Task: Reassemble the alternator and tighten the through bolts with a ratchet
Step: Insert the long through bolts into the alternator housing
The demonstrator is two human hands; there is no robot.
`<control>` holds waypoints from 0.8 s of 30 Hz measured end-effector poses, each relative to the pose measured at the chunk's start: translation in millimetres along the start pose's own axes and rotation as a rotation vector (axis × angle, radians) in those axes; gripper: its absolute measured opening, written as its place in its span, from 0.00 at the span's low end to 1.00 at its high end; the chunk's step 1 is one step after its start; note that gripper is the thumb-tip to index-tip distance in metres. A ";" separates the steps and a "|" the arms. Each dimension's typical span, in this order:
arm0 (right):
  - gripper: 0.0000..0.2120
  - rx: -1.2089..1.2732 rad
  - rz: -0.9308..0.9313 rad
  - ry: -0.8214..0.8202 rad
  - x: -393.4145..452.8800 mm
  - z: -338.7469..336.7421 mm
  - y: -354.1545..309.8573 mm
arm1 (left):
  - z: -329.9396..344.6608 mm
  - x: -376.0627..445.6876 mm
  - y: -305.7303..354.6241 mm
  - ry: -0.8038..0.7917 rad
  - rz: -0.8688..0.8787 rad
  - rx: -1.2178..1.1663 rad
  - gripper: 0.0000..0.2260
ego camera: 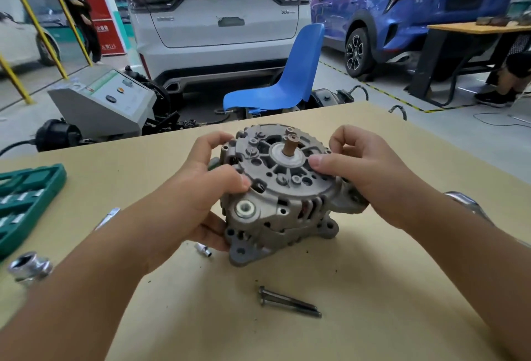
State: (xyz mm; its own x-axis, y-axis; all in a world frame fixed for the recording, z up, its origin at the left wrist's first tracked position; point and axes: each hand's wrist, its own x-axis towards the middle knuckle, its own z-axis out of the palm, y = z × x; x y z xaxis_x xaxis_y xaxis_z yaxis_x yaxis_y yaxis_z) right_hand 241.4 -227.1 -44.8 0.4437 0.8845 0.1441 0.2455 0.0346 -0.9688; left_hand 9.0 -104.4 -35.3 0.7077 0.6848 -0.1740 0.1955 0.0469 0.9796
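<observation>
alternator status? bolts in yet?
Done: housing halves look mated on the alternator. In hand: left hand and right hand both grip the housing, seemingly seating or aligning it. Left: two through bolts lie loose on the table; a socket sits unused; no bolt is tightened yet.

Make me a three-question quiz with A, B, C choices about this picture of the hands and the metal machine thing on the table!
1. Where do the two through bolts lie?
A. on the table in front of the alternator
B. inside the green tray
C. on the blue chair

2. What colour is the socket tray?
A. red
B. green
C. yellow

3. What are the hands doing?
A. both grip the alternator
B. both lie flat on the table
C. one turns a ratchet

Answers:
1 A: the bolts lie side by side on the table, nearer the camera than the alternator.
2 B: the tray at the left edge is green.
3 A: left hand and right hand curl round its housing.
</observation>
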 end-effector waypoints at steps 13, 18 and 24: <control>0.12 0.275 -0.256 0.165 -0.6 -8.4 -19.7 | -10.1 11.4 -22.4 -0.087 0.050 -0.064 0.25; 0.15 0.273 -0.444 0.026 -26.3 9.2 -39.2 | -6.3 1.9 -15.1 -0.129 0.077 -0.063 0.26; 0.07 0.291 -0.570 -0.131 -43.6 37.8 -45.5 | 0.3 -5.2 -7.5 -0.088 0.093 -0.038 0.28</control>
State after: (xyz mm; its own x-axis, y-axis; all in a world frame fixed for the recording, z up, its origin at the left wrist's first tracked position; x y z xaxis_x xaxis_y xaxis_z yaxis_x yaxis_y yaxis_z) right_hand 178.3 -249.6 -14.6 0.2001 0.7389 0.6434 0.1596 0.6234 -0.7655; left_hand 4.0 -108.5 -41.8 0.7790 0.6207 -0.0888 0.1019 0.0145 0.9947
